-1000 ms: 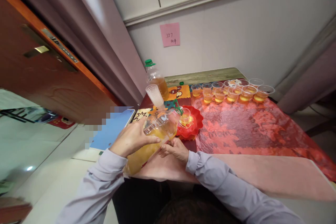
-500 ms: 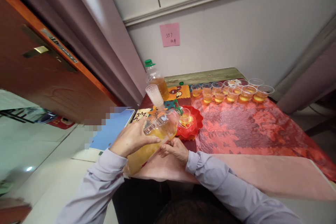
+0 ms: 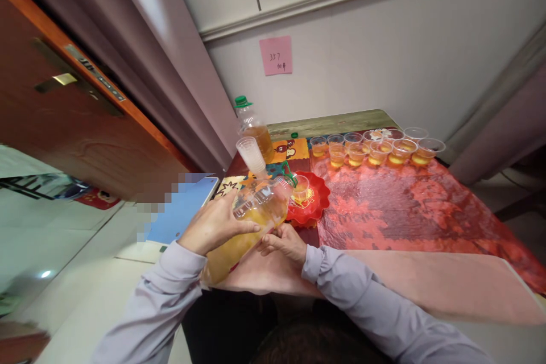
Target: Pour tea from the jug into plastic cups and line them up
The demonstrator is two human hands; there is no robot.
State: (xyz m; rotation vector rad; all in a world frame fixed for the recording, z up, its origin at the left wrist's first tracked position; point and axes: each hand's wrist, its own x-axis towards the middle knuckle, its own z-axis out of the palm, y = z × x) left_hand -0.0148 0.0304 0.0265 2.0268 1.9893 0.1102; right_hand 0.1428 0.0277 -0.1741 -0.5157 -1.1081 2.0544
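Note:
A large clear plastic bottle [image 3: 268,205] of yellow liquid lies tilted, its mouth pointing away from me over a clear plastic cup [image 3: 301,189]. My left hand [image 3: 215,224] is wrapped over the bottle's upper side, thumb along its body. Below, my right hand [image 3: 285,242] has curled fingers against the bottle's underside; part of that contact is hidden. The cup stands on a red scalloped plate [image 3: 322,207] and has yellow liquid in it. A green handle ring [image 3: 286,169] sits at the bottle's neck.
A stack of clear cups [image 3: 251,154] leans beside a second, green-capped bottle [image 3: 258,139] at the back left. Several cups with amber liquid [image 3: 379,153] stand in rows at the back right. A loose green cap [image 3: 294,135] lies behind the plate. A door [image 3: 77,119] stands at left.

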